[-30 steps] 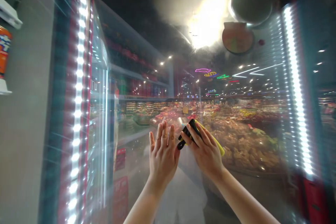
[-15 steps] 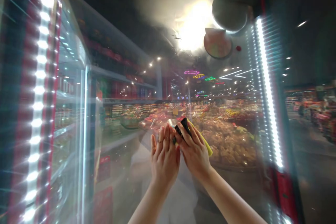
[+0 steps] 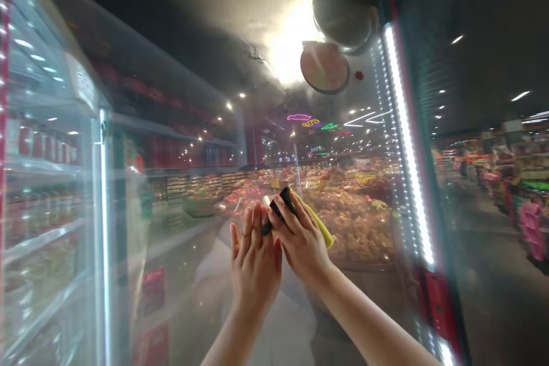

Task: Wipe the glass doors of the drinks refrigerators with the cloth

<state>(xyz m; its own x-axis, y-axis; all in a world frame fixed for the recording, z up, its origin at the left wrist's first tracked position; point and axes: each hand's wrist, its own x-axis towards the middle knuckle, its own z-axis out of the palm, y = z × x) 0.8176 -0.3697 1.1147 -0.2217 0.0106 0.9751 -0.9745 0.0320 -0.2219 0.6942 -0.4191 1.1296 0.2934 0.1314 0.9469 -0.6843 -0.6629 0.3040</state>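
Observation:
In the head view my right hand [image 3: 302, 246] presses a yellow cloth [image 3: 319, 226] against the clear glass panel [image 3: 201, 274]. Black folded material [image 3: 281, 203] shows between and above its fingers; whether that is part of the cloth, I cannot tell. Close beside it on the left, my left hand [image 3: 256, 257] lies flat towards the glass, fingers stretched upward and a ring on one of them. Its fingertips come near the black end of the material, and the thumb side almost meets my right hand.
LED strips [image 3: 407, 143] run down the panel's right side, and a red and black frame [image 3: 440, 303] borders it. Lit shelves [image 3: 47, 234] stand at left. A round disc [image 3: 325, 67] is on the upper glass. Heaped goods [image 3: 360, 223] show through or reflect in it.
The view has turned to the right, so the frame and lights shift left in the picture. Both hands appear slightly further left, still close together, with the yellow cloth under my right hand.

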